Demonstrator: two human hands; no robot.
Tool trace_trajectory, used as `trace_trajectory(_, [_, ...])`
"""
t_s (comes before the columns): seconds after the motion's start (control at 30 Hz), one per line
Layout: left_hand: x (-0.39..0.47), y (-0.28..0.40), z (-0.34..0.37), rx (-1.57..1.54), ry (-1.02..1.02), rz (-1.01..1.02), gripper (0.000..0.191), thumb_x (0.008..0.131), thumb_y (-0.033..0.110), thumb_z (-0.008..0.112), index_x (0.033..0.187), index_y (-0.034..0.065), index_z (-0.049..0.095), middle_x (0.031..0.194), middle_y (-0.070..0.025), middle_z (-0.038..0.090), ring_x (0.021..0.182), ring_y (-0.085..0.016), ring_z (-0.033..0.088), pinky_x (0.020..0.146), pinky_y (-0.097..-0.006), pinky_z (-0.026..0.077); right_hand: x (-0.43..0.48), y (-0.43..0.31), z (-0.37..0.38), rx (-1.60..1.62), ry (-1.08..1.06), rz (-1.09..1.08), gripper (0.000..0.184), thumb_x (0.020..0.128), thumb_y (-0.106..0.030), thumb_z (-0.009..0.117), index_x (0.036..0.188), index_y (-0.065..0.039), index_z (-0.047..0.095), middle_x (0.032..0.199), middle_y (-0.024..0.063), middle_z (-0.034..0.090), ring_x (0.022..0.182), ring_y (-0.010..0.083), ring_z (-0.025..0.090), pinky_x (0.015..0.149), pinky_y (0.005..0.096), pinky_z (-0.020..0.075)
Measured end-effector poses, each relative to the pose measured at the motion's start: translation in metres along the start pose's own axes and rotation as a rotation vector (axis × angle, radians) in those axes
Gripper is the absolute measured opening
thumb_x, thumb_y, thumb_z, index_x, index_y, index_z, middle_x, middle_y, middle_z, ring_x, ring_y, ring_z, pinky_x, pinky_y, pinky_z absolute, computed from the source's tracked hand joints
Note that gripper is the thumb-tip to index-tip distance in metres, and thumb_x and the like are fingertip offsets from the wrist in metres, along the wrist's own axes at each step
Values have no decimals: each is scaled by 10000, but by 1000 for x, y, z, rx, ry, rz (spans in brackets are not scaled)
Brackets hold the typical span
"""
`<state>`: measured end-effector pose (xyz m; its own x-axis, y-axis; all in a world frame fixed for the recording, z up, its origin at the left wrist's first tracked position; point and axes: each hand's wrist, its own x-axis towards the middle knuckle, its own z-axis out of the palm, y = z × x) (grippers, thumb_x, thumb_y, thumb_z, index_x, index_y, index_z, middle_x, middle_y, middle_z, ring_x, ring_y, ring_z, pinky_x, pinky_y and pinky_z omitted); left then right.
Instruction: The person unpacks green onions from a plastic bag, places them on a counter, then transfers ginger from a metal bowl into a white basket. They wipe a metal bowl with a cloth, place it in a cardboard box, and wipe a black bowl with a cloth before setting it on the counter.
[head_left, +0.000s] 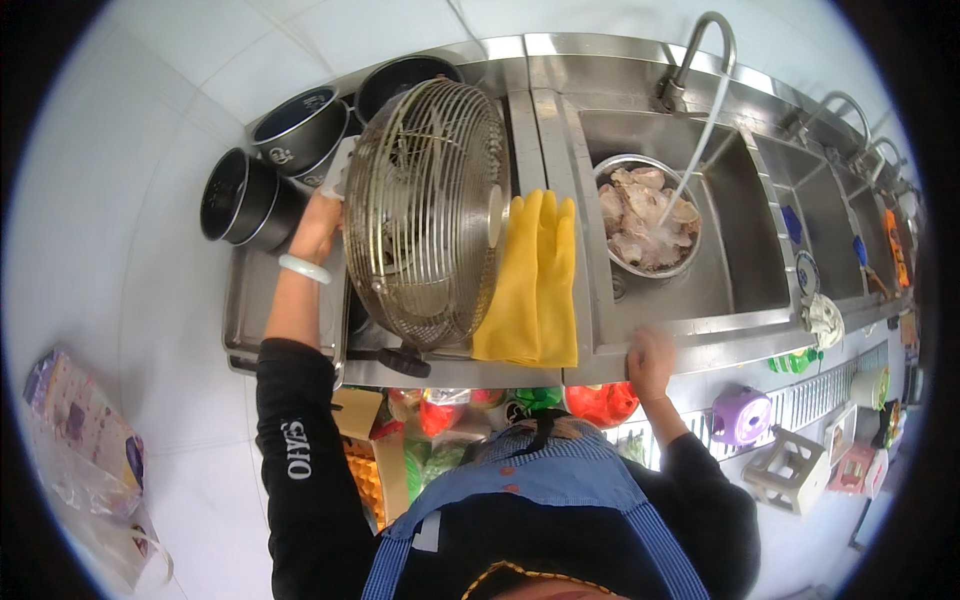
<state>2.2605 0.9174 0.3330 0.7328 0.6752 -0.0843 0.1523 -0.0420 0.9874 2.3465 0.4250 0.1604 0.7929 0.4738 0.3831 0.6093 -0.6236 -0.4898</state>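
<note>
An electric fan (427, 217) with a round wire cage stands at the counter's left part, its grille turned towards the sink. My left hand (322, 221), a pale bangle on its wrist, holds the fan by the white housing behind the cage; some fingers are hidden there. Yellow rubber gloves (536, 292) lie flat against the fan's right side. My right hand (651, 360) is blurred at the front rim of the steel sink (750, 319), its fingers hard to make out. Inside the sink, water from a faucet (705, 60) runs onto pieces of raw meat (645, 202) in a round metal bowl (656, 271).
Black cooking pots (300, 124) crowd the back left, behind a steel tray (251, 300). More sink basins (806, 202) continue rightwards. Under the counter are a cardboard box (390, 457) and red bags (600, 401). A purple stool (739, 416) and a beige stool (787, 469) stand at the right.
</note>
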Motion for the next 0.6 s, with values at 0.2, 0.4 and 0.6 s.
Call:
trace_trajectory(0.2, [3, 20, -4, 112, -22, -200, 272, 849, 326, 443, 690, 107, 471, 500, 35, 396, 400, -65, 307, 378, -214, 231, 0, -4, 0, -23, -14, 64, 228, 657, -97, 568, 882, -116, 535, 1043, 37, 512, 1009, 240, 442, 821, 363, 335])
trace_trajectory(0.4, [-5, 22, -14, 44, -56, -210, 259, 839, 337, 482, 726, 104, 470, 551, 46, 413, 465, -61, 346, 443, -187, 290, 0, -4, 2, -59, -18, 55, 197, 657, -98, 564, 851, -130, 543, 1019, 16, 521, 994, 227, 451, 810, 354, 342])
trace_trajectory(0.6, [3, 6, -34, 64, -279, -53, 318, 839, 200, 493, 1106, 32, 447, 940, 8, 528, 813, -77, 453, 754, -210, 350, 0, -4, 5, -77, 4, 44, 129, 663, -103, 554, 789, -129, 555, 983, 14, 535, 960, 221, 471, 795, 347, 350])
